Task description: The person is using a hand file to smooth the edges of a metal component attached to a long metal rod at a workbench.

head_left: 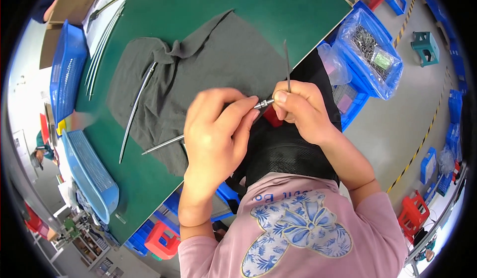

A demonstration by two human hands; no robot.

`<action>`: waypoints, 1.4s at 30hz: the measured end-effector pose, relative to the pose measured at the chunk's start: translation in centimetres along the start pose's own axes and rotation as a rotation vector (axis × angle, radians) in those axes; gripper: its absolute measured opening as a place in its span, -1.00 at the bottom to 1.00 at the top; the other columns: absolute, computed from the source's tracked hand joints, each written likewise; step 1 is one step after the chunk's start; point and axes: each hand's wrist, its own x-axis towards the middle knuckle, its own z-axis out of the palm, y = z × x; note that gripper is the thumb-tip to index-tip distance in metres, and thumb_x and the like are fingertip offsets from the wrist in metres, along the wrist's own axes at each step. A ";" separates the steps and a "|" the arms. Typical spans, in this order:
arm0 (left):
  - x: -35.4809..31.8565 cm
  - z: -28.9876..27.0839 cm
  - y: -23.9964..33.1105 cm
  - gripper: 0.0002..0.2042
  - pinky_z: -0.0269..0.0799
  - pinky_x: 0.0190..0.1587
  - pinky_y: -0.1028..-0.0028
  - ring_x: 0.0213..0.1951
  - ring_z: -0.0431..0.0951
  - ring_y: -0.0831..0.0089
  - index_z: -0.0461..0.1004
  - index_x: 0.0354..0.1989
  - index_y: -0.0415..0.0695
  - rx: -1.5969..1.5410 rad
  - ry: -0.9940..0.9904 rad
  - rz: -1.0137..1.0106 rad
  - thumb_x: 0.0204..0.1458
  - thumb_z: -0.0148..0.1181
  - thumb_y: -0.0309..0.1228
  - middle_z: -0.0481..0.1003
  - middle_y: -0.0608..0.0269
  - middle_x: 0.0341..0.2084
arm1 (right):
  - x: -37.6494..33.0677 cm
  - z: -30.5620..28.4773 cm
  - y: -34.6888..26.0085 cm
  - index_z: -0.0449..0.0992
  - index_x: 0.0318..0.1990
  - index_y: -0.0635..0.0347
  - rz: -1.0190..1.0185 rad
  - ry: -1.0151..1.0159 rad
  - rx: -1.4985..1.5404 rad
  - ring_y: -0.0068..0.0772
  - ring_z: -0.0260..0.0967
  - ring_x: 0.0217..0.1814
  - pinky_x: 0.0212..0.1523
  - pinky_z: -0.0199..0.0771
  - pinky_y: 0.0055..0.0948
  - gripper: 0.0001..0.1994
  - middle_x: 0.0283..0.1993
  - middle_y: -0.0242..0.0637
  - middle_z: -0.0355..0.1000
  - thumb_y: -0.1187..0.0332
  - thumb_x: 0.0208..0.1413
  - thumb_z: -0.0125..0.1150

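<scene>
My left hand [216,129] is closed round a slim metal rod [164,144], whose long end sticks out to the left over the grey cloth [213,54]. At the rod's other end, a small silver fitting [264,103] shows between my two hands. My right hand [303,110] pinches at the tip of that fitting, and a thin dark metal rod [287,64] rises from the same fingers. Whether the right fingertips grip the fitting or only touch it, I cannot tell. A second, slightly bent metal rod [136,111] lies across the cloth's left part.
The cloth lies on a green table [174,9]. Along its left side are two blue baskets [69,74] and several thin rods [102,49]. At the right, a blue bin [367,44] lined with plastic holds small metal parts. Stools [425,48] stand on the floor.
</scene>
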 end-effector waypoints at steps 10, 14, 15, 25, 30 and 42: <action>-0.2 2.6 0.1 -0.80 0.27 -0.46 0.39 -0.50 0.36 0.31 0.57 -0.36 -0.18 0.069 0.140 -0.073 -0.23 0.34 -0.61 0.39 0.27 -0.51 | -2.9 0.2 -1.0 0.37 -0.30 0.30 -0.035 0.283 -0.417 -0.51 0.30 -0.49 -0.42 0.27 -0.49 -0.79 -0.52 -0.28 0.35 0.36 0.30 -0.12; -0.2 3.0 0.2 -0.79 0.26 -0.44 0.41 -0.49 0.34 0.35 0.58 -0.36 -0.17 0.090 0.195 -0.075 -0.25 0.36 -0.61 0.38 0.29 -0.51 | -4.6 1.2 -0.4 0.39 -0.24 0.27 0.057 0.316 -0.572 -0.34 0.37 -0.56 -0.48 0.33 -0.46 -0.90 -0.47 -0.20 0.43 0.46 0.25 -0.06; -0.2 2.9 0.3 -0.78 0.26 -0.43 0.42 -0.48 0.33 0.36 0.58 -0.36 -0.17 0.095 0.208 -0.074 -0.26 0.36 -0.61 0.38 0.29 -0.51 | -4.5 1.3 -0.1 0.39 -0.24 0.27 0.064 0.322 -0.572 -0.34 0.37 -0.56 -0.48 0.33 -0.46 -0.90 -0.47 -0.20 0.43 0.46 0.25 -0.06; -0.4 3.4 0.1 -0.80 0.29 -0.42 0.40 -0.46 0.38 0.31 0.54 -0.40 -0.14 0.005 0.248 -0.098 -0.26 0.35 -0.62 0.42 0.25 -0.49 | -3.7 2.2 2.0 0.39 -0.21 0.24 -0.109 0.340 -0.600 -0.24 0.43 -0.57 -0.55 0.33 -0.40 -0.94 -0.43 -0.18 0.49 0.49 0.23 -0.01; -0.2 3.3 0.3 -0.80 0.27 -0.44 0.41 -0.48 0.37 0.32 0.54 -0.43 -0.14 -0.011 0.246 -0.133 -0.27 0.34 -0.63 0.41 0.26 -0.51 | -3.6 2.6 2.1 0.40 -0.22 0.25 -0.113 0.367 -0.704 -0.24 0.44 -0.60 -0.59 0.35 -0.41 -0.95 -0.49 -0.17 0.47 0.52 0.18 0.05; 0.1 3.6 0.3 -0.83 0.22 -0.49 0.42 -0.52 0.33 0.31 0.49 -0.52 -0.17 -0.090 0.246 -0.167 -0.30 0.32 -0.68 0.38 0.26 -0.55 | -3.6 3.0 -1.1 0.45 -0.32 0.30 -0.018 0.343 -0.795 -0.39 0.40 -0.63 -0.63 0.31 -0.48 -0.93 -0.59 -0.25 0.41 0.54 0.17 0.03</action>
